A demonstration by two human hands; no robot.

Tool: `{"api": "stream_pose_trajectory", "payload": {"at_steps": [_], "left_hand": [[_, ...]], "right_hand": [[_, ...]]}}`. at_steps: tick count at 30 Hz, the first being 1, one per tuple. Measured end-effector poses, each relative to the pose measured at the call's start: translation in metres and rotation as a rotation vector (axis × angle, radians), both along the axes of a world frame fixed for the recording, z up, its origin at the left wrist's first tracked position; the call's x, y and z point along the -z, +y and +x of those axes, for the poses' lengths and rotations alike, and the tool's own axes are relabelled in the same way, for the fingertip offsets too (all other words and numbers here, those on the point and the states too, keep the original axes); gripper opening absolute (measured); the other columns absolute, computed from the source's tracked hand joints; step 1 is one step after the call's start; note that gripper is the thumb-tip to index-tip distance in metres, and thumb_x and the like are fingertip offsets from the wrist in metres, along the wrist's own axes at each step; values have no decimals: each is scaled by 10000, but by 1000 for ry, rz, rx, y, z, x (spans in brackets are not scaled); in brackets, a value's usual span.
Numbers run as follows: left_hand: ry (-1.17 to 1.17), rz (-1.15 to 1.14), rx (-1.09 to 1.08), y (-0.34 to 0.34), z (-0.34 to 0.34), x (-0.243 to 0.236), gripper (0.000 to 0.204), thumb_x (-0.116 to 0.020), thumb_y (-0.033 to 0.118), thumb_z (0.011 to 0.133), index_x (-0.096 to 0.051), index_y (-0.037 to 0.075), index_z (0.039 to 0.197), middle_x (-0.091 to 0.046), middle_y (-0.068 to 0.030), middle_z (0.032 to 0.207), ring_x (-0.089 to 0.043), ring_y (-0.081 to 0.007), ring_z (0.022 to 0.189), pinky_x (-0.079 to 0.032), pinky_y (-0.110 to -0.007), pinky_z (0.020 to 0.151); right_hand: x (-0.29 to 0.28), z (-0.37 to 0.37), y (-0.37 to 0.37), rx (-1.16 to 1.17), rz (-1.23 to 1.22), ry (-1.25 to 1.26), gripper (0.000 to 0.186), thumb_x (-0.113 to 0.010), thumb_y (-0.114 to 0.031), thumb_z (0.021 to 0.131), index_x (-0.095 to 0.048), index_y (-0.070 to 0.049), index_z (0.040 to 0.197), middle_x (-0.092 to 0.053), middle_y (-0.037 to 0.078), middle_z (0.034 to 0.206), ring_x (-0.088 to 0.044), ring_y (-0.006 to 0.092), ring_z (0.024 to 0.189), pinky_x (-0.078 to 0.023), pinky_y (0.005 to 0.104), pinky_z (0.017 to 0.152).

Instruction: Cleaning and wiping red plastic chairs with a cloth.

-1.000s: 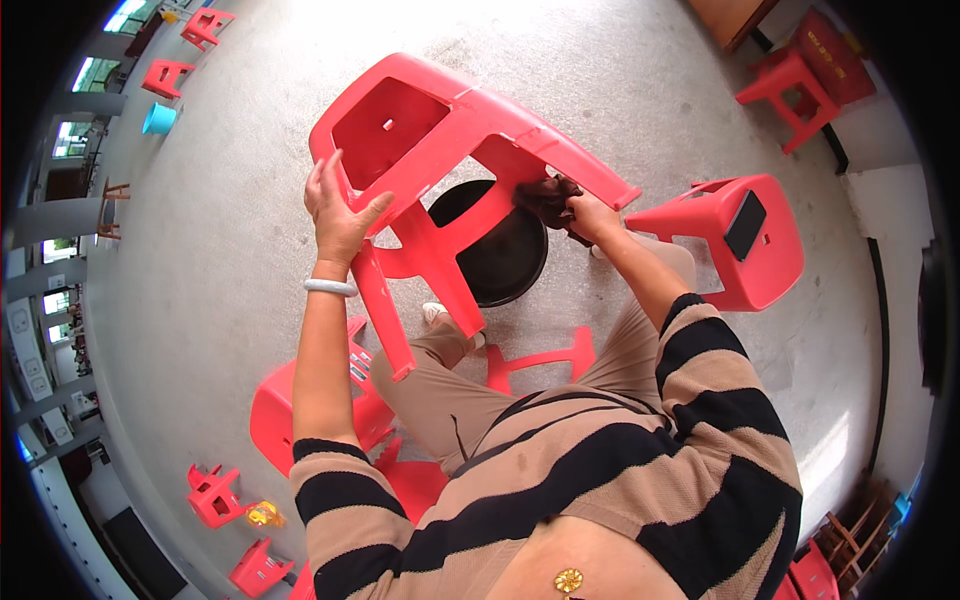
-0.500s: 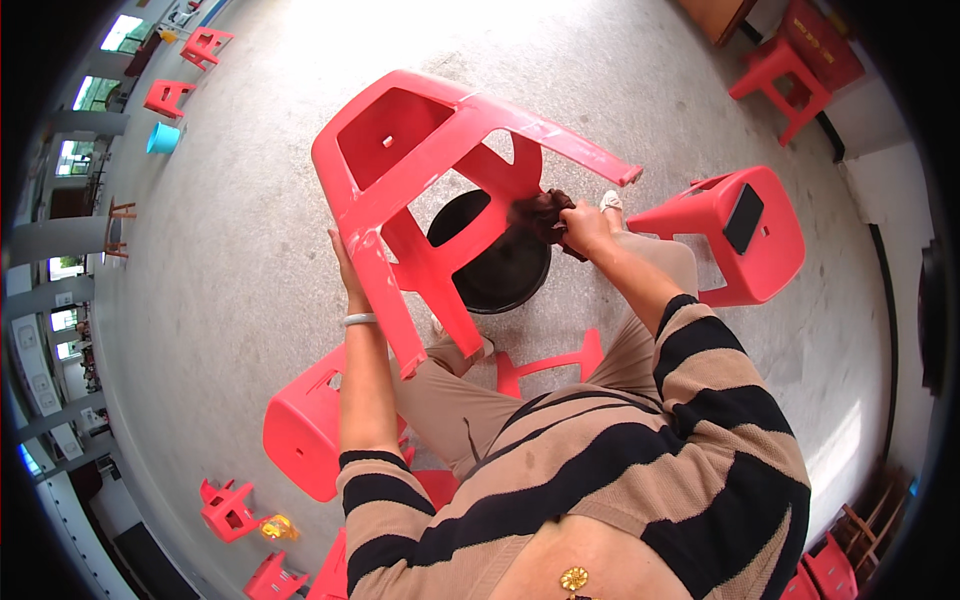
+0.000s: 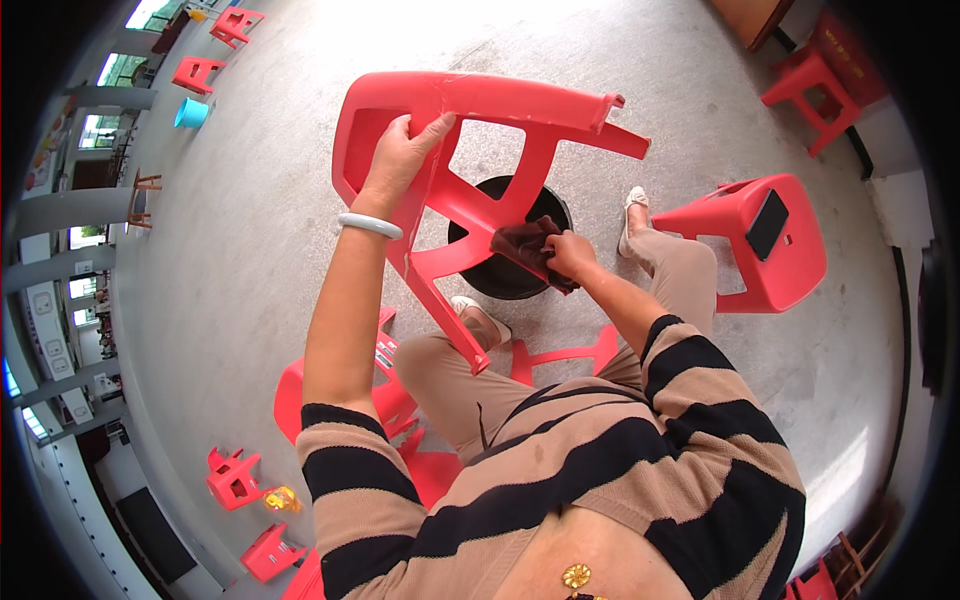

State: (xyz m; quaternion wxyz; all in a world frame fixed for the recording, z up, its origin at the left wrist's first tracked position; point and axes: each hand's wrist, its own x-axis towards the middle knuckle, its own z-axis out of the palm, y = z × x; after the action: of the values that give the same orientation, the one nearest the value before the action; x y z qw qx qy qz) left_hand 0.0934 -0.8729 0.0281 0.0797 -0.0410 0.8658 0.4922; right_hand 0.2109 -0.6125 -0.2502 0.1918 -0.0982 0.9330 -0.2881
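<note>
A red plastic stool (image 3: 500, 97) is tipped on its side in the air, its legs pointing right and toward me. My left hand (image 3: 403, 160) grips its upper side near the seat end, thumb laid along the plastic; some fingers are hidden behind it. In my right hand (image 3: 571, 256) is a bunched dark brown cloth (image 3: 522, 243), pressed against the stool's lower leg brace. Beneath the stool sits a round black basin (image 3: 488, 282) on the floor, partly covered by the legs and cloth.
Another red stool (image 3: 805, 245) with a black phone (image 3: 768, 224) on its seat stands to my right. A red stool (image 3: 290, 400) is by my left knee. Farther left are a blue bucket (image 3: 191, 113) and small red stools (image 3: 233, 480). The floor is grey concrete.
The stool has turned, its legs swinging toward the right. My left hand has moved from its lower side up onto its top. The cloth has shifted down and left onto the brace.
</note>
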Motion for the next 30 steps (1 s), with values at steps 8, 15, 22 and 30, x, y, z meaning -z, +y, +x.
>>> {"api": "stream_pose_trajectory", "payload": {"at_steps": [8, 15, 22, 30], "left_hand": [[228, -648, 87, 36, 39, 21, 711, -773, 416, 749, -569, -2, 1288, -691, -212, 1153, -683, -366, 1033, -545, -457, 885], [336, -554, 106, 11, 52, 26, 628, -740, 303, 719, -578, -5, 1241, -703, -209, 1066, -684, -377, 979, -542, -457, 869], [348, -559, 266, 8, 52, 23, 634, -728, 227, 678, -560, 6, 1248, -677, -197, 1126, -668, -365, 1028, -523, -424, 919], [301, -556, 211, -13, 66, 27, 673, -737, 219, 643, -560, 4, 1256, -677, -198, 1124, -665, -374, 1028, -529, -424, 910]], "right_hand": [[2, 16, -5, -133, -39, -55, 304, -728, -232, 719, -733, -203, 1022, -654, 139, 1004, -671, 354, 960, -551, 461, 850], [-35, -14, 10, -93, -240, 32, 297, -734, -248, 722, -714, -190, 1013, -640, 147, 1003, -659, 375, 946, -543, 461, 839], [-35, -18, -44, -346, -434, 251, 235, -741, -154, 727, -701, -138, 958, -595, 154, 1004, -635, 368, 899, -518, 472, 767], [5, -16, -155, -636, 16, 435, 203, -667, -251, 841, -747, -168, 1009, -591, 74, 1095, -598, 282, 1021, -531, 411, 743]]}}
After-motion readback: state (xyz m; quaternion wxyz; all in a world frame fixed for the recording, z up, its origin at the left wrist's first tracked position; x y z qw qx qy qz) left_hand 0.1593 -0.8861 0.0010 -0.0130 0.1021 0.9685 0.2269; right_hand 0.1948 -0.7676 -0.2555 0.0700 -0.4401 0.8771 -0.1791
